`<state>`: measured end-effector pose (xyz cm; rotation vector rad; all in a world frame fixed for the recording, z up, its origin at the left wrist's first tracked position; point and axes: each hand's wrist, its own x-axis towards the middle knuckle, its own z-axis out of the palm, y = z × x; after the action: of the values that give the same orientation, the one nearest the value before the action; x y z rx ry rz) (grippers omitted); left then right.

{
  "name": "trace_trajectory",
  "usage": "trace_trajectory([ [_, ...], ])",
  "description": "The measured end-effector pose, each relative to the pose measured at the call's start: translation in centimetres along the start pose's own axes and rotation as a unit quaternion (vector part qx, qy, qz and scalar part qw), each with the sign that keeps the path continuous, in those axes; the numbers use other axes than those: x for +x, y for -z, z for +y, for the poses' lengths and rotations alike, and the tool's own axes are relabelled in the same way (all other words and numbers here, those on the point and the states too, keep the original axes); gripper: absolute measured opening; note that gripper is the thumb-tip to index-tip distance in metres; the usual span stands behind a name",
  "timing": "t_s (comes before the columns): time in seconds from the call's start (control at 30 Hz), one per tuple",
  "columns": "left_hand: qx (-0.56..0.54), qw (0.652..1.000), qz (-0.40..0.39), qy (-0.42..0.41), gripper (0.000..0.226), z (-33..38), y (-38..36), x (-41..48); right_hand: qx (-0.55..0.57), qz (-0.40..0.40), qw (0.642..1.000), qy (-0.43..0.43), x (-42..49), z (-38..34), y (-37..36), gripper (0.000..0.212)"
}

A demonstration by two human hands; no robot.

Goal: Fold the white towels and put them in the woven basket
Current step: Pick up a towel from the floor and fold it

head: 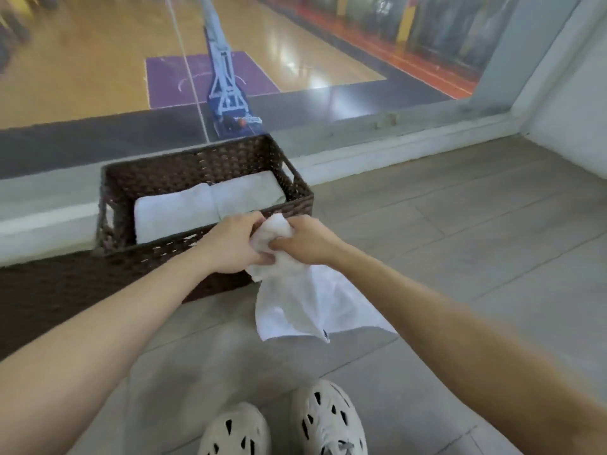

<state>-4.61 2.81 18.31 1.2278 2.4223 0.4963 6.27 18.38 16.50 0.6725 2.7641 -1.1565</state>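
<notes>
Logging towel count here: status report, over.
Both hands busy: left hand and right hand grip one white towel, bunched, unfolded. Two folded towels in woven basket. Nothing blocking.

The woven basket (197,165) is mostly filled by folded towels (177,211), with a gap along its left wall.

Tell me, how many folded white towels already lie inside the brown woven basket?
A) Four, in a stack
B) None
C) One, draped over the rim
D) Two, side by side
D: the left folded towel and the right folded towel lie side by side inside the woven basket, while the left hand and right hand grip a third towel in front of it.
</notes>
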Motion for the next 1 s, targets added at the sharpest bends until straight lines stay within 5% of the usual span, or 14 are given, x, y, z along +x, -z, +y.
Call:
trace_trajectory([
  [0.1, -0.06, 0.992, 0.102, 0.038, 0.027, -0.7, 4.2, -3.3, 0.024, 0.026, 0.998, 0.048, -2.2, -5.2, 1.5, 0.03],
  [0.33, -0.083, 0.951, 0.299, 0.005, 0.014, 8.2, 15.8, -11.9, 0.211, 0.048, 0.97, 0.111, -9.5, -13.9, 6.9, 0.067],
  [0.43, -0.006, 0.931, 0.364, 0.016, 0.029, 10.8, 19.1, -16.1, 0.071, 0.074, 0.988, 0.117, -13.3, -15.7, 9.1, 0.067],
  [0.53, -0.002, 0.925, 0.377, 0.054, 0.049, 7.7, 20.9, -16.2, -0.115, 0.126, 0.977, 0.131, -15.5, -16.8, 9.5, 0.097],
  [0.63, -0.002, 0.921, 0.388, 0.03, 0.037, 13.2, 18.2, -21.4, -0.075, 0.092, 0.974, 0.193, -16.5, -17.5, 8.7, 0.132],
  [0.7, -0.047, 0.92, 0.388, -0.004, 0.023, 13.5, 16.2, -21.7, 0.004, 0.06, 0.976, 0.208, -17.6, -17.0, 7.1, 0.107],
  [0.77, -0.085, 0.913, 0.399, -0.005, 0.018, 12.1, 13.8, -20.9, 0.042, 0.077, 0.976, 0.199, -18.4, -15.9, 4.6, 0.029],
  [0.87, -0.215, 0.889, 0.404, 0.022, 0.033, 10.2, 12.4, -20.6, 0.031, 0.079, 0.973, 0.217, -18.1, -15.5, 3.5, 0.05],
  [0.93, -0.361, 0.865, 0.348, 0.022, 0.078, 8.6, 12.4, -20.9, 0.035, 0.112, 0.968, 0.223, -17.9, -16.6, 4.7, 0.048],
  [1.0, -0.366, 0.889, 0.276, 0.017, 0.106, 6.5, 11.2, -21.3, 0.084, 0.148, 0.962, 0.215, -17.5, -17.6, 5.3, 0.042],
])
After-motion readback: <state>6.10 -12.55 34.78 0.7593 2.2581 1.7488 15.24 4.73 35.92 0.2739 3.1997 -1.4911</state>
